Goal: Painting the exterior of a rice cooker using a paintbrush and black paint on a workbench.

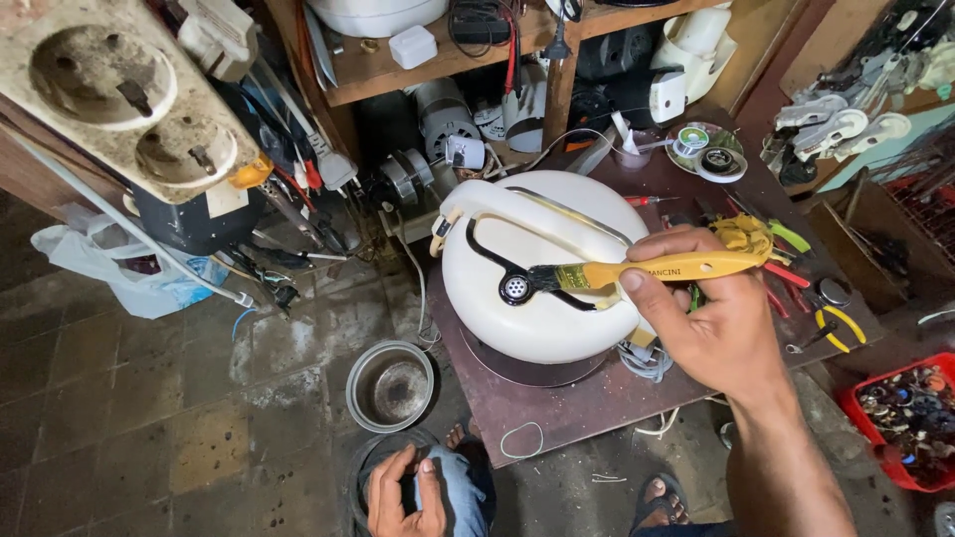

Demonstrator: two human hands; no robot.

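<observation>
Two hands in view. Right hand [718, 328] has its grip closed around the yellow handle of a paintbrush [637, 270], thumb on top, fingers wrapped under. Brush runs roughly horizontal, bristles pointing left, tip touching the black trim beside the round steam vent [515, 288] on the white rice cooker lid [537, 298].

Cooker sits on a dark brown surface [587, 398], centre frame, white carry handle [497, 204] arcing over the far-left side of the lid. Grey cord bunched at its near-right edge.

Left hand [403, 497] is low at near edge, resting on the person's knee, fingers loosely curled, holding nothing that I can see.

Metal inner pot [390, 385] on the tiled floor, just left of the surface, apart from cooker. Bare feet at near edge.

Right of cooker on the surface: yellow-handled pliers [841, 323] and misc red/green-handled tools, partly hidden behind right hand. Solder reel [689, 141] at far side. Red crate [910, 413] of small parts near right.

Big dirty double socket strip [119, 94] close to cam, far left. Wooden shelf [438, 60] far side w/ motors and parts below it.
</observation>
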